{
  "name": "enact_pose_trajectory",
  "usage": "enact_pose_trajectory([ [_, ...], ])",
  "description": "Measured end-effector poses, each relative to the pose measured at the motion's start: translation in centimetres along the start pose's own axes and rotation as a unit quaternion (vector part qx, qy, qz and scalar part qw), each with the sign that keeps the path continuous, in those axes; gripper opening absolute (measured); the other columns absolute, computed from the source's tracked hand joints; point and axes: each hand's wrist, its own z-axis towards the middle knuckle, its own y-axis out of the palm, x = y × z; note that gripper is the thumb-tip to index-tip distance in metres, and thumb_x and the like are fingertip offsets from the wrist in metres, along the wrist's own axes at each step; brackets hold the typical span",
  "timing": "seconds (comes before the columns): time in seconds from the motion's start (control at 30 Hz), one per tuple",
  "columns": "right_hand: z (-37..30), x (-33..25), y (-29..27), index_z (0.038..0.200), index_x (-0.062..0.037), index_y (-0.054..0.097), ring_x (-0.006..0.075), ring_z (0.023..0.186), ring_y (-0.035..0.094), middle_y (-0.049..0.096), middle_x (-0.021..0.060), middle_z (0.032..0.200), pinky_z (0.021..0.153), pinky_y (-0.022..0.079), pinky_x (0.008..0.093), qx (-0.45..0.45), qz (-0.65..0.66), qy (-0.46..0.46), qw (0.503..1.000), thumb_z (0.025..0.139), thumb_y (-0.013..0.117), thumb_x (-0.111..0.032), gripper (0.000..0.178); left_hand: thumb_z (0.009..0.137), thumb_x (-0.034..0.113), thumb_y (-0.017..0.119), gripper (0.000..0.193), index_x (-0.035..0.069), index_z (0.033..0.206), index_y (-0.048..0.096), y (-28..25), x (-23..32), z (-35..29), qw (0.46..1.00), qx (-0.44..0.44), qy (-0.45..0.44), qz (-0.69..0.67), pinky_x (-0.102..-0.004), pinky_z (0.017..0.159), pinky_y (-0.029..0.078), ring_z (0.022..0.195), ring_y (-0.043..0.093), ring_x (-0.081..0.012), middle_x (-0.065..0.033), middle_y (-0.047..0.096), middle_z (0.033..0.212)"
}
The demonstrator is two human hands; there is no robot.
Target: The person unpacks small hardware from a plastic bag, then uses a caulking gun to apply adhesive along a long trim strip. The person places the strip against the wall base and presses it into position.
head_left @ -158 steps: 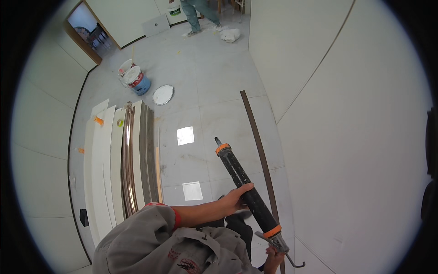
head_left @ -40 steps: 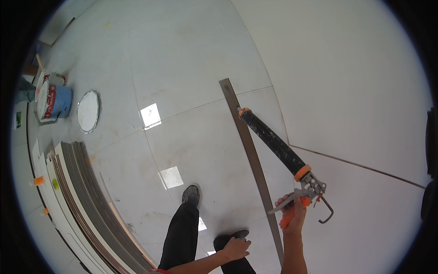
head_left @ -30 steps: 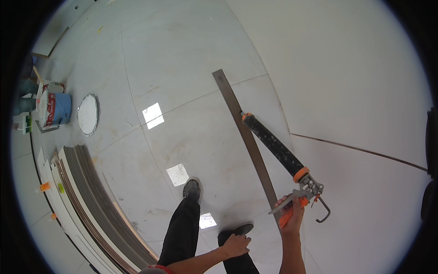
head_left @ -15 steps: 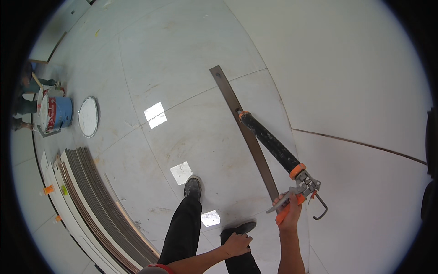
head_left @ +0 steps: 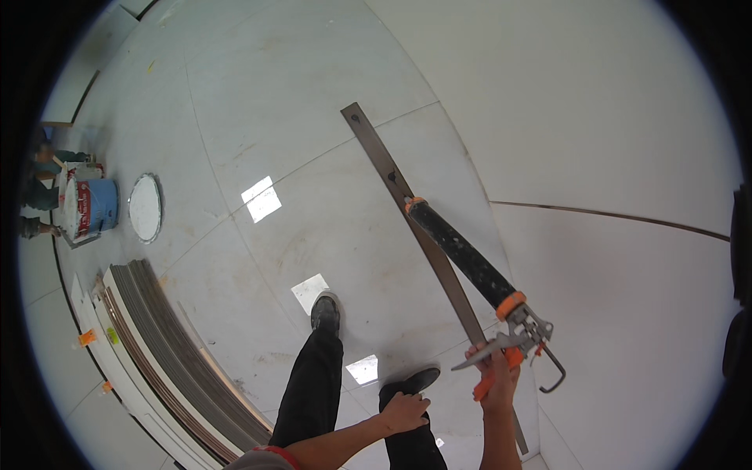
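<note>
Right hand (head_left: 498, 385) clasps the caulking gun (head_left: 462, 254), nozzle (head_left: 408, 201) at the brown strip (head_left: 442, 274). Left of the strip, the left hand (head_left: 405, 413) rests, loosely half-spread, on a leg (head_left: 412, 451).

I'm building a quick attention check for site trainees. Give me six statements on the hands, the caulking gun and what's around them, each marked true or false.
1. The right hand grips the caulking gun. True.
2. Both hands hold the gun. False: the left hand rests on the right leg.
3. Dark blobs show near the far end of the brown strip. True.
4. The gun's nozzle points back toward the shoes. False: the nozzle points away from them, toward the strip.
5. The white disc lies to the right of the blue bucket. True.
6. The stacked long boards are on the person's right. False: the long boards are on the left.
</note>
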Motion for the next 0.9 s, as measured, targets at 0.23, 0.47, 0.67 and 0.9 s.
enact_pose_trajectory([
  [0.23,-2.6,1.8,-5.3,0.117,0.0007,0.053,0.0289,0.093,0.066,0.064,0.0161,0.101,0.087,0.057,0.0491,0.002,0.018,-0.009,1.000,0.097,0.056,-0.018,0.027,0.081,0.040,0.071,0.042,0.006,0.105,0.064,0.7,0.0,0.1,1.000,-0.016,-0.003,0.025,-0.0468,0.078,0.049,0.096,0.067,-0.0316,-0.0135,0.067,0.099],
  [0.47,-2.3,2.7,-5.5,0.111,0.0029,0.053,0.0274,0.087,0.067,0.063,0.0157,0.095,0.082,0.058,0.0449,0.033,0.055,0.000,0.998,0.098,0.052,-0.015,0.023,0.083,0.041,0.070,0.045,0.006,0.110,0.064,0.0,0.5,0.3,0.999,-0.048,-0.011,0.024,-0.0470,0.082,0.048,0.099,0.067,-0.0323,-0.0140,0.067,0.103],
  [0.67,-1.7,3.8,-6.6,0.111,0.0024,0.052,0.0267,0.084,0.066,0.061,0.0151,0.094,0.079,0.057,0.0446,0.049,0.062,0.020,0.997,0.100,0.050,-0.017,0.023,0.083,0.040,0.070,0.044,0.006,0.110,0.065,0.4,0.7,0.5,0.999,-0.040,-0.011,0.023,-0.0470,0.080,0.049,0.099,0.066,-0.0316,-0.0139,0.066,0.104],
  [0.9,-1.4,4.1,-7.3,0.109,0.0034,0.054,0.0259,0.084,0.066,0.062,0.0145,0.093,0.080,0.058,0.0437,0.056,0.049,0.026,0.997,0.100,0.051,-0.017,0.022,0.085,0.040,0.069,0.045,0.006,0.114,0.063,0.5,1.2,1.4,0.997,-0.058,-0.024,0.035,-0.0465,0.086,0.048,0.103,0.065,-0.0323,-0.0140,0.066,0.106],
])
